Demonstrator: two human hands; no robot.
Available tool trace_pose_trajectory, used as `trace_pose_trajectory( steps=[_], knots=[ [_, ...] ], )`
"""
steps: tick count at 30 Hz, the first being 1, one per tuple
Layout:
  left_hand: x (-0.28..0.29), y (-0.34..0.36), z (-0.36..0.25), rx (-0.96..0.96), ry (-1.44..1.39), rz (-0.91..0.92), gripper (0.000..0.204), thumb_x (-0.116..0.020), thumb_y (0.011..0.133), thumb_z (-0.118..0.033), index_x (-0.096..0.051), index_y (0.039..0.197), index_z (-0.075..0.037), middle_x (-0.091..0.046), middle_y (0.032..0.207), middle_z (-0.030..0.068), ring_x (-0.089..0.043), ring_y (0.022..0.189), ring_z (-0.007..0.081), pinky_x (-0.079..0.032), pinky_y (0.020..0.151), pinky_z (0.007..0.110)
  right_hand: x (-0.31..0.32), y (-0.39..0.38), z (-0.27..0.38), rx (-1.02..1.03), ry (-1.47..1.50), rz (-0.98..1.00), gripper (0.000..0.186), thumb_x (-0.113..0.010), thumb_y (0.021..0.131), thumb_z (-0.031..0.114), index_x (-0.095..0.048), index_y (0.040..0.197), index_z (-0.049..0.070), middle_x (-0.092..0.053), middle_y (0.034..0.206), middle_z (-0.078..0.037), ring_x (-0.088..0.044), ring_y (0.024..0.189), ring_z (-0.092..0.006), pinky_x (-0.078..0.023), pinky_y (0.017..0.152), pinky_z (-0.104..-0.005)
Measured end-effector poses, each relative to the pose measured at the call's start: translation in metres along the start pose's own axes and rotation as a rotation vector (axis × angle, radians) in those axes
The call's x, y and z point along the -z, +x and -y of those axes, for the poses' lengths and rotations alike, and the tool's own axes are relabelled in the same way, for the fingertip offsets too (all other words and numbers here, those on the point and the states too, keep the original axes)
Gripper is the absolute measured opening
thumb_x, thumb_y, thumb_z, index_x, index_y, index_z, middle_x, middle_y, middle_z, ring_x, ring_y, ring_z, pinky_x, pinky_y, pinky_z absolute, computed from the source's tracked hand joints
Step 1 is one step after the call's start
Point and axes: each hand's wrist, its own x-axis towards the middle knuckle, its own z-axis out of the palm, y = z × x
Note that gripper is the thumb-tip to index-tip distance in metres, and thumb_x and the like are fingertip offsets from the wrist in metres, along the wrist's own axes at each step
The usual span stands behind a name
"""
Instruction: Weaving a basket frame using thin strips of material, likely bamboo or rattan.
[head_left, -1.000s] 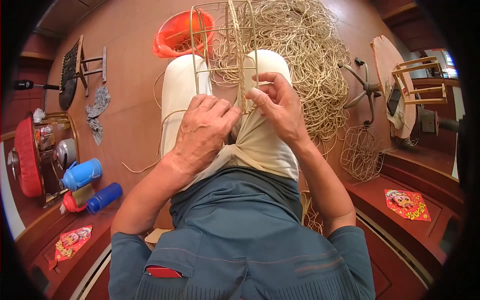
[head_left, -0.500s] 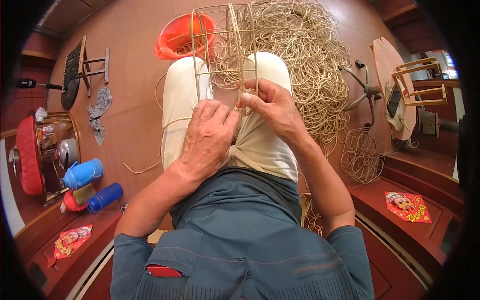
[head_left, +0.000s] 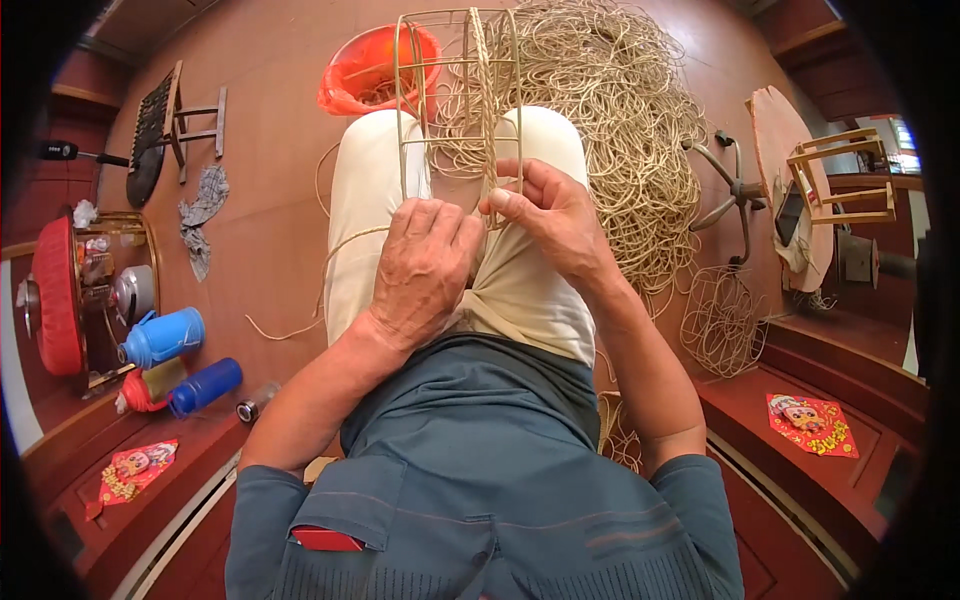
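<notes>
Between and above the thighs [head_left: 365,175], the braided strip [head_left: 487,100] along the wire frame [head_left: 519,90] is pinched near its near end by the right hand [head_left: 555,215], what the left hand [head_left: 425,265] grasps cannot be told, and plaiting could be loosened if that pinch slackened.

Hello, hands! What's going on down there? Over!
Left hand at near end of wire frame, grip hidden. Right hand at braided cord. Loose cord across left thigh.

A head-worn fisheye camera looks down over the wearer's shirt [head_left: 480,440] at 6 o'clock. Left hand [head_left: 425,265] and right hand [head_left: 555,220] sit close below, floor [head_left: 310,45] farther toward 11.
</notes>
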Motion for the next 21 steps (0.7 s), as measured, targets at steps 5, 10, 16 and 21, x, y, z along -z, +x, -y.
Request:
trace_pose_trajectory(
  steps=[5,10,16,21],
  knots=[
    [-0.004,0.002,0.000,-0.003,-0.043,-0.023,0.023,-0.069,0.087,-0.005,-0.068,0.110,-0.006,-0.061,0.090,0.0078,-0.063,0.095,0.0276,-0.049,0.097,0.045,0.002,-0.001,0.001,-0.024,0.018,0.019,0.046,-0.070,0.105,0.016,-0.059,0.141,-0.010,-0.077,0.107,-0.011,-0.072,0.098,-0.0145,-0.057,0.090,-0.0298],
    [-0.004,-0.004,0.005,-0.124,0.061,-0.122,0.023,-0.071,0.087,-0.007,-0.071,0.110,-0.006,-0.065,0.094,0.0070,-0.065,0.094,0.0262,-0.052,0.089,0.043,0.002,0.000,0.002,-0.018,0.004,0.006,0.045,-0.070,0.105,0.016,-0.059,0.141,-0.009,-0.077,0.106,-0.010,-0.071,0.098,-0.0140,-0.057,0.090,-0.0294],
    [0.010,-0.014,-0.026,-0.011,0.109,-0.126,0.006,-0.072,0.091,-0.011,-0.070,0.096,-0.008,-0.066,0.091,0.0074,-0.066,0.090,0.0268,-0.053,0.076,0.042,0.003,-0.001,-0.005,0.003,-0.006,-0.003,0.046,-0.071,0.104,0.017,-0.059,0.141,-0.007,-0.078,0.104,-0.010,-0.071,0.097,-0.0138,-0.057,0.091,-0.0292],
    [-0.006,-0.027,-0.053,0.335,-0.402,0.129,0.027,-0.071,0.102,-0.020,-0.058,0.082,-0.007,-0.060,0.071,0.0146,-0.063,0.068,0.0367,-0.048,0.060,0.048,0.000,-0.006,0.001,0.025,-0.037,-0.010,0.047,-0.071,0.103,0.017,-0.059,0.143,-0.005,-0.078,0.106,-0.010,-0.072,0.094,-0.0146,-0.057,0.089,-0.0295]
  ],
)
